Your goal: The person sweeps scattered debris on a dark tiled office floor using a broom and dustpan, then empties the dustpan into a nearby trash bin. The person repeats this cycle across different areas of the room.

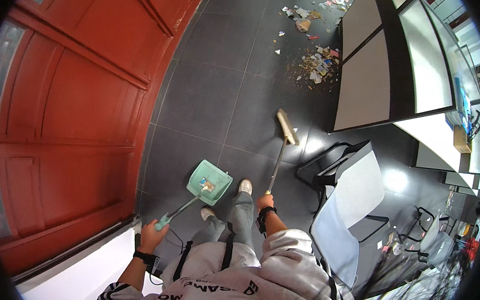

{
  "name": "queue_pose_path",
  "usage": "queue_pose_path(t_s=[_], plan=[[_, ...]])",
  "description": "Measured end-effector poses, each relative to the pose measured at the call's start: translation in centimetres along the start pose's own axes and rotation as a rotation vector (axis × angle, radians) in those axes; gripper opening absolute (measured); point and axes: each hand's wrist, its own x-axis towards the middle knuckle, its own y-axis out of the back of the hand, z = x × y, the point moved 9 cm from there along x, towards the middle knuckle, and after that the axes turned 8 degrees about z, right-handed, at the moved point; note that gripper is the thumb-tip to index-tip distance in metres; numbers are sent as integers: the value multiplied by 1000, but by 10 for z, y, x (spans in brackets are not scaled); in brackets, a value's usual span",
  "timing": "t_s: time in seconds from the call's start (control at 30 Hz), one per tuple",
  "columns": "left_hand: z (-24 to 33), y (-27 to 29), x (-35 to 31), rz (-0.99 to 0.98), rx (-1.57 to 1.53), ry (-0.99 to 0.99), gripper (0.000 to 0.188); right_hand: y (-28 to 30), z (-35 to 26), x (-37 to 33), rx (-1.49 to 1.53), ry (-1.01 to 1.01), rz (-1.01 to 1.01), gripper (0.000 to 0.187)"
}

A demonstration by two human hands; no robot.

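My left hand (pixel 153 237) is closed round the handle end of a pale green dustpan (pixel 221 189). Some scraps of litter (pixel 208 186) lie in the pan, which is low by the floor in front of my shoes. A broom (pixel 276 167) is gripped near its handle by my right hand (pixel 266 201). Its pale, narrow head (pixel 287 126) is ahead of me to the right, at or just above the dark tiles.
Heaps of litter (pixel 318 66) and more scraps (pixel 302 24) lie farther ahead beside a partitioned desk (pixel 366 81). Chairs (pixel 355 184) with black frames stand close on my right. A red panelled door (pixel 81 92) runs along the left. Dark tiled floor (pixel 198 101) stretches between.
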Motion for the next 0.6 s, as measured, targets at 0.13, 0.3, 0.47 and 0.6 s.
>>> queue_pose_path(t_s=[0.13, 0.3, 0.47, 0.6], plan=[[-8, -4, -3, -16, 63, -36, 37, -30, 33, -19, -66, 78, -73, 37], [-28, -8, -7, 4, 146, -100, 39, -23, 69, -50, -101, 245, -190, 17], [-53, -8, -11, -34, 99, -106, 37, 24, 96, -102, 166, 149, -248, 14], [-56, -3, -11, -59, 71, -81, 35, 48, 93, -121, 248, 139, -228, 11]])
